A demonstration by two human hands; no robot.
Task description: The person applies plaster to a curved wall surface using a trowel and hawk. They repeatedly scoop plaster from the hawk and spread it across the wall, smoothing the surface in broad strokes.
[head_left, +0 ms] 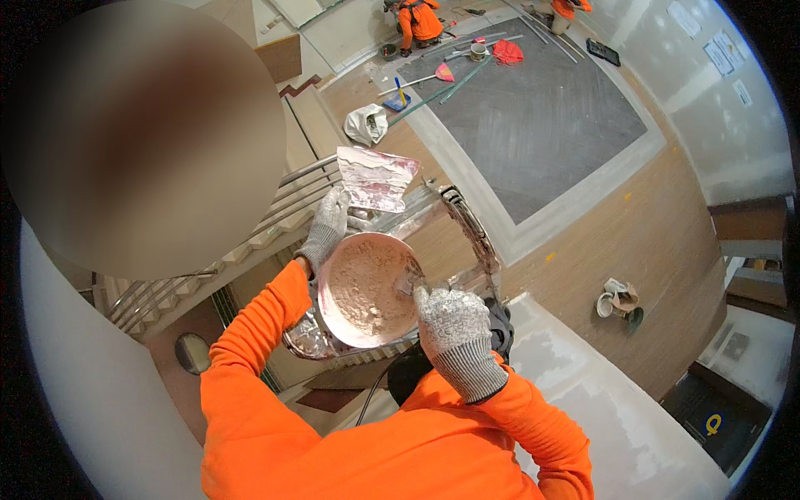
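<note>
A round white bucket (327,310) of lumpy pinkish plaster mix (360,287) stands in front of me. At its far left rim is my left hand (327,227) in a speckled grey glove, its fingers closed on a wide plaster-smeared blade (377,177), a flared scraper that points away from me. My right hand (454,333), gloved alike, is closed at the bucket's right rim. From it a small putty knife (408,279) reaches into the mix; its handle is hidden in the fist.
A splattered metal platform rail (471,225) surrounds the bucket, high above the floor. Stair railings (292,192) run at the left. Below lie a white sack (367,123), a pink dustpan (444,73) and several buckets (617,300). A co-worker in orange (417,21) crouches far off.
</note>
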